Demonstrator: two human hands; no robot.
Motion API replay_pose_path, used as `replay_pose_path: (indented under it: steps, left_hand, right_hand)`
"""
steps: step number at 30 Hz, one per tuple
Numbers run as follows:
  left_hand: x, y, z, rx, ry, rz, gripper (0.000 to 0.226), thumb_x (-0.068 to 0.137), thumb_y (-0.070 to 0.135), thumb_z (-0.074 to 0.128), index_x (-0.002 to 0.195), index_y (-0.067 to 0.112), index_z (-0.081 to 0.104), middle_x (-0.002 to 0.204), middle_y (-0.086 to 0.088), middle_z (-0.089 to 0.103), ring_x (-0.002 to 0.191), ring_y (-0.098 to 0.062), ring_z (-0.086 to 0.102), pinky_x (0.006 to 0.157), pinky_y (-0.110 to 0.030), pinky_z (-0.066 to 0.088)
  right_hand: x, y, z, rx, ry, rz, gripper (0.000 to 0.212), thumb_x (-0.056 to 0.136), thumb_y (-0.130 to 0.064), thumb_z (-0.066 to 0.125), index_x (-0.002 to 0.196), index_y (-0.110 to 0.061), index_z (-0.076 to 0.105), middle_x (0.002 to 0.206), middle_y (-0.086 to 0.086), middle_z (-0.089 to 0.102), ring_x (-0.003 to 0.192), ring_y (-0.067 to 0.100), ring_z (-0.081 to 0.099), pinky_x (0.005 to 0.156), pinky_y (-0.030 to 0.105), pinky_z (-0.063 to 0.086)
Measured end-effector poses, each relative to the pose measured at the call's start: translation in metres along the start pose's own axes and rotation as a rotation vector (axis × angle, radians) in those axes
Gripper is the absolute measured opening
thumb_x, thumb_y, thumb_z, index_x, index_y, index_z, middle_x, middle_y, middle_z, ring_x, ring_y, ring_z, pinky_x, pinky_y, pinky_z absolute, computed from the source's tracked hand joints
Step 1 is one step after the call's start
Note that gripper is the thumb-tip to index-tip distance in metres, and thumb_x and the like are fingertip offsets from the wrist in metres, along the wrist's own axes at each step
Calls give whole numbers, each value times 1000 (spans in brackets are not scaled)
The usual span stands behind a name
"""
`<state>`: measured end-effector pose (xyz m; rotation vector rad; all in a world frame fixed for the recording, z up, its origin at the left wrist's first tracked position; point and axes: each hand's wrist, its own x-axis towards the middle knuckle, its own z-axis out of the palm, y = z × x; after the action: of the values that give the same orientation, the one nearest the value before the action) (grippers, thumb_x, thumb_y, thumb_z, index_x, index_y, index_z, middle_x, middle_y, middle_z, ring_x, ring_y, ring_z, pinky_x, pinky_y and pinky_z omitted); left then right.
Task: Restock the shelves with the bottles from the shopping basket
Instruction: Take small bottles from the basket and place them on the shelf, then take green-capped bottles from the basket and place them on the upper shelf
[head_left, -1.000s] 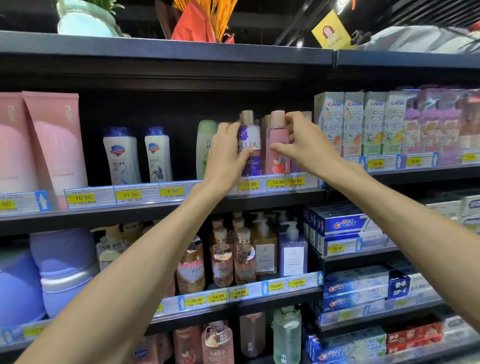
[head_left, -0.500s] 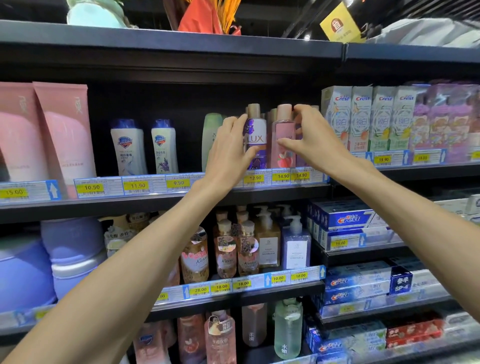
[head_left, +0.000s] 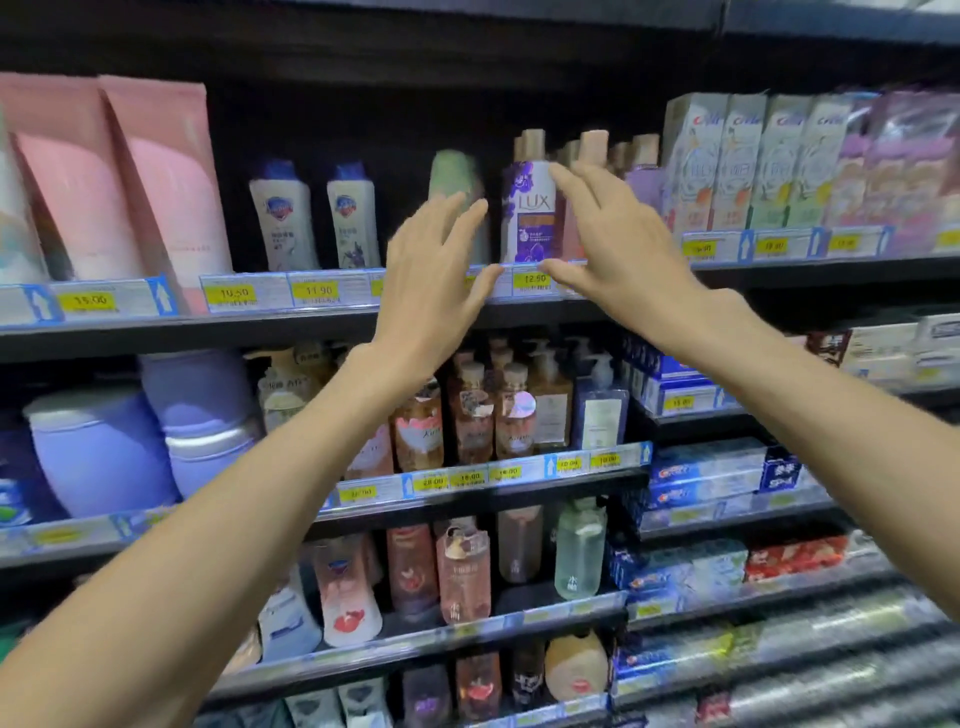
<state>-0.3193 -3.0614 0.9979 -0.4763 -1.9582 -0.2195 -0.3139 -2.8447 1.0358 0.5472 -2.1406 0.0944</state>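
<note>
Right, head view only: our left hand (head_left: 436, 270) and right hand (head_left: 618, 249) are both up in front of the upper shelf (head_left: 311, 325), fingers spread and straight, holding nothing. The purple LUX bottle (head_left: 530, 218) stands upright on that shelf between the two hands, with tan-capped bottles just behind and to its right, partly hidden by our right hand. A green bottle (head_left: 454, 174) sits just left of it, behind our left fingers (head_left: 467, 213). We can't tell whether any fingertip touches the LUX bottle. The basket isn't in frame.

Handling guess: rigid plastic, full, so moderately heavy; the glossy label is likely slippery, and it's tall and narrow, so it tips easily in a tight row. We'd grip it round the mid-body, not the cap.

Pose: both forearms reach up and forward, palms toward the shelf, wrists roughly level.
</note>
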Motion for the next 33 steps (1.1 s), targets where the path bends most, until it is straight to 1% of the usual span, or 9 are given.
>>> replay_pose_path:
  steps: [4, 8, 11, 14, 18, 23, 27, 30, 33]
  left_hand:
    - [-51, -15, -28, -21, -16, 14, 59, 100, 37, 58, 151, 13, 44, 157, -9, 41, 150, -29, 32, 120, -47, 30]
    - [-119, -36, -45, -49, -69, -30, 59, 98, 36, 60, 150, 12, 46, 156, -11, 43, 150, -31, 34, 118, -51, 32]
    - [-183, -48, -53, -99, -146, -68, 57, 100, 34, 55, 151, 11, 45, 158, -9, 41, 152, -29, 29, 120, -49, 29]
    - [-252, -53, -57, -120, -232, -100, 55, 101, 30, 56, 151, 10, 44, 159, -9, 39, 152, -28, 29, 121, -46, 28]
    - [-341, -59, -50, -120, -400, -176, 56, 101, 31, 58, 151, 9, 45, 159, -11, 41, 151, -30, 32, 119, -50, 31]
    - [-454, -49, -26, -150, -589, -319, 55, 103, 31, 57, 154, 13, 41, 160, -9, 37, 151, -28, 31, 120, -46, 31]
    - [-543, -30, -1, -184, -737, -462, 56, 102, 28, 60, 152, 13, 42, 159, -8, 39, 150, -27, 33, 119, -43, 32]
    - [-615, -17, 18, -190, -874, -566, 53, 100, 24, 61, 149, 10, 46, 154, -11, 45, 144, -31, 41, 113, -47, 41]
    - [-698, -1, 35, -197, -960, -712, 53, 93, 18, 69, 143, 7, 54, 147, -13, 52, 133, -34, 51, 106, -48, 47]
  right_hand:
    - [-27, -47, 12, -13, -23, -40, 89, 87, -39, 76, 159, -10, 32, 156, 18, 40, 144, 37, 40, 108, 53, 45]
    - [-67, -97, 41, 1, -99, -77, 91, 86, -41, 77, 159, -11, 33, 159, 20, 39, 145, 39, 40, 113, 53, 41]
    - [-107, -133, 66, 44, -173, -123, 90, 85, -38, 79, 158, -9, 35, 158, 22, 40, 146, 40, 40, 113, 55, 41]
    - [-153, -163, 92, 85, -256, -160, 85, 89, -37, 75, 158, -10, 35, 159, 19, 40, 146, 37, 40, 114, 53, 40]
    - [-217, -195, 138, 170, -396, -187, 82, 89, -38, 76, 156, -9, 38, 157, 19, 42, 141, 38, 46, 112, 51, 42]
    - [-315, -227, 201, 315, -598, -198, 77, 93, -38, 72, 156, -10, 38, 158, 18, 42, 142, 35, 45, 113, 50, 42]
    - [-399, -248, 253, 400, -755, -151, 80, 85, -34, 79, 154, -11, 44, 155, 18, 46, 140, 35, 49, 110, 52, 45]
    - [-462, -259, 290, 468, -876, -110, 80, 83, -32, 83, 150, -10, 46, 151, 19, 49, 134, 40, 53, 104, 55, 50]
    - [-533, -270, 326, 505, -972, -72, 82, 81, -33, 85, 149, -12, 45, 148, 18, 51, 132, 41, 55, 100, 56, 52]
